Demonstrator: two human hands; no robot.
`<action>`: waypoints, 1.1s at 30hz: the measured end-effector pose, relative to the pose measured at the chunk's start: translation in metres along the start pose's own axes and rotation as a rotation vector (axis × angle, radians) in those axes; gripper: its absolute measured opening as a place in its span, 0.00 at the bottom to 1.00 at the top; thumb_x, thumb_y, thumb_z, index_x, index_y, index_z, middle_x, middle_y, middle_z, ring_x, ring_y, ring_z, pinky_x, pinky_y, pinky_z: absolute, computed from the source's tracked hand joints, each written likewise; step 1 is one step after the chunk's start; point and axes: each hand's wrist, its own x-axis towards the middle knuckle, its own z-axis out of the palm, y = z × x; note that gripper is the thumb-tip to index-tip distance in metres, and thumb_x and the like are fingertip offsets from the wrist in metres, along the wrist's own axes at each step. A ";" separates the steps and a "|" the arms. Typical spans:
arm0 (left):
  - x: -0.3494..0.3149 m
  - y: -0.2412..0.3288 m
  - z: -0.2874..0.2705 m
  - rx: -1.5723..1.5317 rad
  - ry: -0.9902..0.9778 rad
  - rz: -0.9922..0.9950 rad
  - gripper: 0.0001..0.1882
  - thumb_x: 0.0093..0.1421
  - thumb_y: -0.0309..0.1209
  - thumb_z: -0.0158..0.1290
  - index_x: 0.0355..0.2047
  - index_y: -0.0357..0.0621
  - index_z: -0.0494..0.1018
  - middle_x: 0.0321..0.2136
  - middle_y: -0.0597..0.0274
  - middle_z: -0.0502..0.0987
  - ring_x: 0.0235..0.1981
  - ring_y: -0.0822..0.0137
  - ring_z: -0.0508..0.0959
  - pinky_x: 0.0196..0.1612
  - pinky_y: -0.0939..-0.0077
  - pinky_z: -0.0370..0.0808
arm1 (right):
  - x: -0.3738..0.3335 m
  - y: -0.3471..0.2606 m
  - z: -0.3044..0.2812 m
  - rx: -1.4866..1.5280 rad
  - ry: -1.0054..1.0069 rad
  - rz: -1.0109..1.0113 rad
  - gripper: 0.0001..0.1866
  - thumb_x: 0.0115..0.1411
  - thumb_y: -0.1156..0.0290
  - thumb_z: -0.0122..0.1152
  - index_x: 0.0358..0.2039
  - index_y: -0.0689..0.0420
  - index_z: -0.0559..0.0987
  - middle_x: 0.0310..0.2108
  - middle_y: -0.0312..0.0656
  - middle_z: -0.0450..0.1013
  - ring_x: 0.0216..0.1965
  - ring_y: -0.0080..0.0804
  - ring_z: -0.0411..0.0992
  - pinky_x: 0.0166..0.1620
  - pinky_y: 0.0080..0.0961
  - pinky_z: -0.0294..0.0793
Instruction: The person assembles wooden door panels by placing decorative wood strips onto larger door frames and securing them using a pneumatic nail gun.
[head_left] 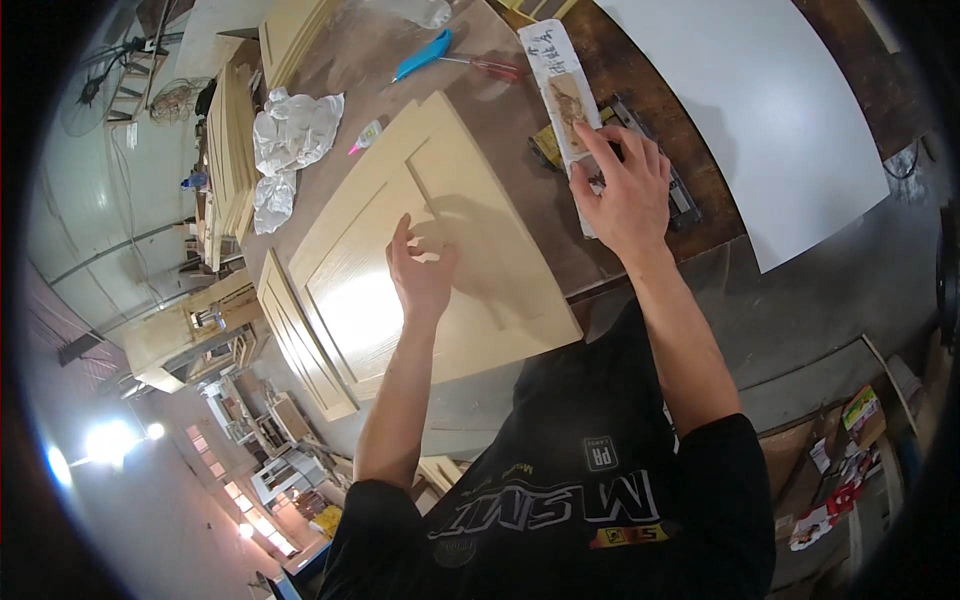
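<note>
My left hand (420, 272) is above a cream panelled cabinet door (480, 285), its fingers bent and apart with a gap between them. Nothing shows in that hand, and its shadow falls on the door. Over at the right, my right hand (632, 200) reaches across a long white strip (543, 45) with dark handwriting at its far end. Its index fingertip is at a brown smeared patch (568, 105) on the strip, and the thumb is spread away from it. Partly under the hand and strip lies a dark and yellow tool (683, 200), whose kind I cannot make out.
A blue-handled knife (425, 55), a red-handled screwdriver (495, 68) and a small bottle with a pink tip (367, 136) lie beyond the door. Crumpled plastic (295, 130) is at left, near a narrow cream panel (300, 335). A white sheet (770, 120) overhangs the table's right side.
</note>
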 end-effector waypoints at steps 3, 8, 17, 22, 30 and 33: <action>-0.005 0.001 0.001 -0.082 0.005 -0.043 0.45 0.53 0.31 0.67 0.71 0.42 0.61 0.53 0.54 0.69 0.46 0.64 0.71 0.42 0.68 0.79 | -0.001 0.001 0.001 0.022 -0.001 0.003 0.28 0.55 0.66 0.70 0.59 0.39 0.80 0.49 0.32 0.74 0.52 0.39 0.72 0.54 0.42 0.69; -0.005 -0.004 0.002 -0.074 -0.004 -0.026 0.44 0.54 0.28 0.65 0.70 0.41 0.60 0.53 0.54 0.69 0.46 0.66 0.71 0.40 0.71 0.79 | 0.001 0.000 -0.001 -0.002 -0.021 0.008 0.27 0.56 0.66 0.68 0.58 0.41 0.80 0.48 0.33 0.73 0.53 0.39 0.71 0.55 0.42 0.69; -0.005 -0.009 -0.026 -0.179 -0.122 0.014 0.27 0.65 0.23 0.57 0.64 0.39 0.69 0.55 0.54 0.75 0.50 0.67 0.78 0.44 0.74 0.81 | 0.001 0.001 -0.002 -0.018 -0.058 0.006 0.30 0.56 0.66 0.70 0.60 0.39 0.78 0.50 0.33 0.73 0.54 0.39 0.71 0.55 0.42 0.69; -0.014 -0.016 -0.029 -0.176 -0.123 0.120 0.20 0.68 0.25 0.57 0.59 0.38 0.74 0.57 0.53 0.75 0.56 0.62 0.77 0.49 0.71 0.81 | 0.002 -0.003 -0.001 -0.028 -0.065 0.003 0.30 0.56 0.66 0.70 0.61 0.39 0.78 0.50 0.33 0.73 0.54 0.39 0.71 0.55 0.43 0.69; -0.063 -0.007 -0.003 0.171 -0.073 0.473 0.28 0.63 0.23 0.58 0.64 0.36 0.70 0.68 0.40 0.66 0.71 0.43 0.64 0.70 0.50 0.63 | 0.002 -0.007 0.002 -0.024 -0.022 -0.005 0.28 0.54 0.66 0.70 0.58 0.39 0.79 0.49 0.31 0.73 0.54 0.39 0.71 0.55 0.42 0.69; -0.086 0.001 -0.008 -0.072 -0.374 0.727 0.19 0.63 0.22 0.55 0.55 0.33 0.78 0.65 0.36 0.69 0.70 0.41 0.66 0.71 0.51 0.62 | 0.003 -0.007 0.001 -0.018 -0.020 -0.010 0.29 0.54 0.66 0.70 0.58 0.39 0.79 0.49 0.31 0.73 0.53 0.40 0.71 0.55 0.43 0.69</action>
